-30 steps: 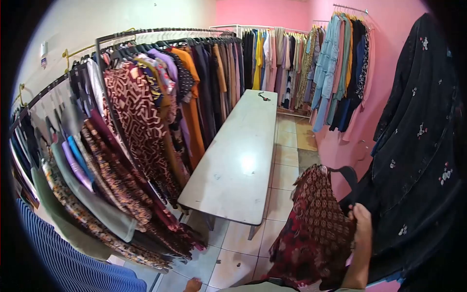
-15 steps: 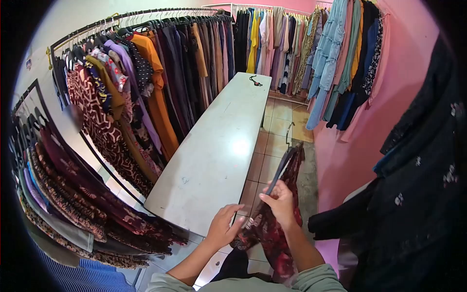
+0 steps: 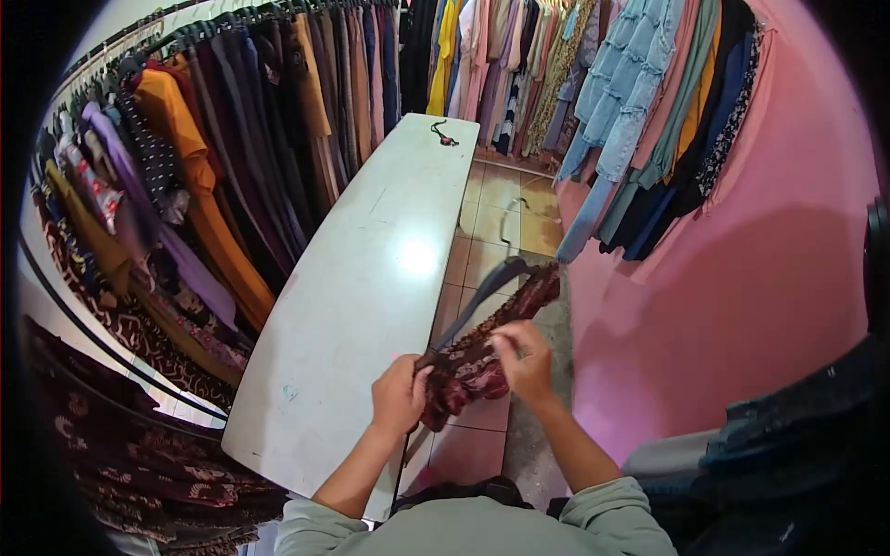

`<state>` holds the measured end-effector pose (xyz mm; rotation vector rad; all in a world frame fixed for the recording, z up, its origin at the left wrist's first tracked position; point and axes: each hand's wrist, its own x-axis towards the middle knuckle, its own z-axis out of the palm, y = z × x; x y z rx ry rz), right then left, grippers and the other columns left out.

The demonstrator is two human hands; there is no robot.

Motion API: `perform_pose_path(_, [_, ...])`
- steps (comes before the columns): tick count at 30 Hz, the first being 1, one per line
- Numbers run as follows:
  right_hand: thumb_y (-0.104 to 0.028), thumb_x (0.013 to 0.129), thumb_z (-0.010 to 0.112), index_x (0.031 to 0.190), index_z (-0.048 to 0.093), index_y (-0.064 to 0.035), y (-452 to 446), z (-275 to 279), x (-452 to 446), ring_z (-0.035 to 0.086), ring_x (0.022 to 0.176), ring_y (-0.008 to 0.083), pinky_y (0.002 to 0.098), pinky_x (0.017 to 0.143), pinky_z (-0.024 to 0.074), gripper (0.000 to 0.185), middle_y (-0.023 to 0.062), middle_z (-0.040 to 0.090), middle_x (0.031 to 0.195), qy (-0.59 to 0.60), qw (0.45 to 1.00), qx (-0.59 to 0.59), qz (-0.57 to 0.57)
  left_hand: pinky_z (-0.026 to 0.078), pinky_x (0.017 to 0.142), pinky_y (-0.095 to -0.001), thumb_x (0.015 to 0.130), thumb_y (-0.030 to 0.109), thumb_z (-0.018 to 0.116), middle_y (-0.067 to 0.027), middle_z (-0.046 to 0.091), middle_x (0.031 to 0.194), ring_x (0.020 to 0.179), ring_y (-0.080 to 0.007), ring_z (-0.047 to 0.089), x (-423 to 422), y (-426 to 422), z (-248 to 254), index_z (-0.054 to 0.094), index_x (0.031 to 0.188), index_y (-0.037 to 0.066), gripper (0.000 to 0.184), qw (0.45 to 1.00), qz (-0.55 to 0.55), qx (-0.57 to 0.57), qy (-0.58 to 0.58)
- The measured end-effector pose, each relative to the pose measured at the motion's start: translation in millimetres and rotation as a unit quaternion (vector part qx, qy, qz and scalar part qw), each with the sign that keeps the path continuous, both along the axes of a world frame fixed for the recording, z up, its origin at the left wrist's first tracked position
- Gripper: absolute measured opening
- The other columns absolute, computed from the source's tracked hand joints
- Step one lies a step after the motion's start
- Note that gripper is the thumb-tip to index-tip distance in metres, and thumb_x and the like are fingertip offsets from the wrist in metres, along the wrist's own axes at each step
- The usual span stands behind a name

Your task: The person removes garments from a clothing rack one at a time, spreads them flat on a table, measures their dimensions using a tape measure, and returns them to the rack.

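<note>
**Patterned garment (image 3: 477,366) and dark hanger (image 3: 482,298) at our hands**

Head view. Clock centred on the picture. Garment just below centre, towards 5 o'clock, beside the long white table (image 3: 343,287) and above the tiled floor. Our left hand (image 3: 399,394), near 7, is clenched on the garment's near end, by the hanger's lower tip. Hanger slants from there towards 1. Our right hand (image 3: 524,360), near 5, has bent fingers against the fabric; we cannot tell whether they pinch it. Dark cord (image 3: 447,138) on the table's far end, at 12. Orange garment (image 3: 185,153) hangs at 10, light-blue denim (image 3: 626,93) at 1 to 2.
</note>
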<state>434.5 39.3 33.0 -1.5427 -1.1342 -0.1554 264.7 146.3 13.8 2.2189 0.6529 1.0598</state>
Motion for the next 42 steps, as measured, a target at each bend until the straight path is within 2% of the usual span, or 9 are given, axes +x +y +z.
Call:
perform_pose_path(5, [0.005, 0.073, 0.052, 0.117, 0.043, -0.0013, 22.9, -21.7, 122.8, 0.046, 0.100, 0.0292, 0.0352, 0.086, 0.0370, 0.046, 0.0159, 0.046, 0.112, -0.024, 0.976, -0.051, -0.210, 0.044, 0.055, -0.0341, 0.081, 0.016, 0.057, -0.0116, 0.057, 0.071, 0.063, -0.0298, 0.056, 28.9, 44.5, -0.6, 0.056, 0.086, 0.005, 0.012, 1.000, 0.006, -0.008, 0.003])
perform_pose_path(9, [-0.005, 0.076, 0.054, 0.127, 0.035, -0.0015, 64.1, -26.3, 208.5, 0.032, 0.121, 0.0348, 0.0397, 0.099, 0.0270, 0.054, 0.0186, 0.037, 0.129, -0.165, 0.972, -0.094, -0.140, 0.044, 0.055, -0.0342, 0.078, 0.015, 0.059, -0.0110, 0.056, 0.070, 0.063, -0.0291, 0.056, 60.6, 76.4, -8.6, 0.057, 0.082, 0.006, 0.010, 1.000, 0.004, 0.020, 0.013])
perform_pose_path(13, [-0.014, 0.077, 0.058, 0.123, 0.040, -0.0029, 94.1, -27.9, 275.6, 0.035, 0.118, 0.0342, 0.0422, 0.098, 0.0276, 0.050, 0.0172, 0.044, 0.122, -0.233, 0.950, -0.204, -0.023, 0.042, 0.054, -0.0327, 0.073, 0.014, 0.062, -0.0101, 0.053, 0.067, 0.059, -0.0284, 0.052, 93.5, 102.7, -8.2, 0.057, 0.080, 0.006, 0.012, 0.995, 0.019, 0.086, 0.047])
perform_pose_path(17, [-0.012, 0.075, 0.061, 0.087, 0.048, -0.0030, 119.6, -37.2, 328.5, 0.051, 0.076, 0.0324, 0.0391, 0.065, 0.0416, 0.020, 0.0139, 0.049, 0.079, -0.239, 0.958, -0.130, 0.092, 0.040, 0.053, -0.0305, 0.073, 0.012, 0.064, -0.0089, 0.052, 0.065, 0.056, -0.0237, 0.051, 128.2, 122.3, -9.0, 0.056, 0.081, 0.004, 0.014, 0.993, 0.065, 0.086, 0.042])
perform_pose_path(21, [-0.010, 0.074, 0.060, 0.086, 0.047, -0.0025, 158.1, -23.8, 359.4, 0.051, 0.067, 0.0350, 0.0410, 0.059, 0.0414, 0.019, 0.0159, 0.049, 0.074, -0.259, 0.965, -0.028, 0.029, 0.043, 0.061, -0.0253, 0.078, 0.009, 0.063, -0.0031, 0.056, 0.071, 0.065, -0.0123, 0.053, 161.3, 131.0, -18.0, 0.055, 0.086, 0.000, 0.015, 0.972, 0.117, -0.123, -0.162])
perform_pose_path(26, [-0.006, 0.072, 0.059, 0.087, 0.047, -0.0015, 223.2, 6.3, 404.4, 0.051, 0.071, 0.0361, 0.0413, 0.062, 0.0414, 0.020, 0.0167, 0.050, 0.077, -0.255, 0.966, 0.000, 0.035, 0.044, 0.072, -0.0220, 0.083, 0.007, 0.058, -0.0021, 0.059, 0.083, 0.077, -0.0087, 0.055, 180.0, 137.4, -41.2, 0.052, 0.090, -0.003, 0.013, 0.924, 0.195, -0.268, -0.189])
perform_pose_path(32, [0.003, 0.069, 0.053, 0.087, 0.048, 0.0006, 294.0, 7.5, 469.1, 0.048, 0.074, 0.0387, 0.0434, 0.064, 0.0397, 0.019, 0.0200, 0.048, 0.078, -0.268, 0.962, 0.052, 0.006, 0.040, 0.056, -0.0224, 0.083, 0.003, 0.053, -0.0025, 0.046, 0.072, 0.066, -0.0093, 0.047, 177.2, 164.3, -101.0, 0.057, 0.087, 0.001, 0.006, 0.916, 0.274, -0.280, -0.089])
perform_pose_path(38, [-0.020, 0.085, 0.046, 0.091, 0.049, 0.0013, 329.7, -13.3, 520.7, 0.048, 0.075, 0.0404, 0.0446, 0.068, 0.0387, 0.023, 0.0215, 0.049, 0.081, -0.333, 0.942, 0.025, -0.042, 0.039, 0.057, -0.0218, 0.088, 0.010, 0.046, -0.0014, 0.047, 0.073, 0.067, -0.0072, 0.045, 210.8, 204.2, -104.7, 0.055, 0.083, 0.000, 0.014, 0.880, 0.324, -0.281, -0.202])
perform_pose_path(42, [-0.033, 0.092, 0.033, 0.093, 0.048, 0.0030, 355.9, -3.1, 535.9, 0.049, 0.078, 0.0412, 0.0454, 0.071, 0.0382, 0.039, 0.0231, 0.049, 0.084, -0.312, 0.948, 0.036, -0.054, 0.037, 0.057, -0.0207, 0.089, 0.017, 0.046, 0.0015, 0.049, 0.074, 0.064, -0.0051, 0.043, 215.9, 226.0, -90.6, 0.049, 0.078, 0.004, 0.017, 0.841, 0.199, -0.458, -0.207])
